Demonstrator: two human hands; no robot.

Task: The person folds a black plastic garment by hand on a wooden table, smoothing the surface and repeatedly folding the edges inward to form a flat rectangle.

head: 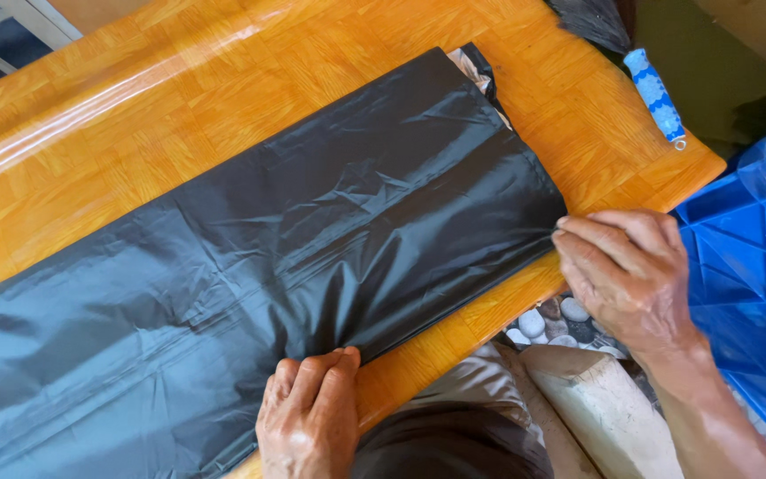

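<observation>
While black plastic bag (pixel 268 257) lies flat on table (pixel 90 133), left hand (pixel 308 426) fingers pinch near edge, right hand (pixel 627 270) fingers pinch corner.

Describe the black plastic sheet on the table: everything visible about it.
The black plastic sheet is thin, glossy and creased, like a flattened bag, lying flat and slanted across the orange wooden table. Its left end runs out of frame; a paler layer shows at its far corner. The left hand pinches its near edge, the right hand grips its right corner.
</observation>
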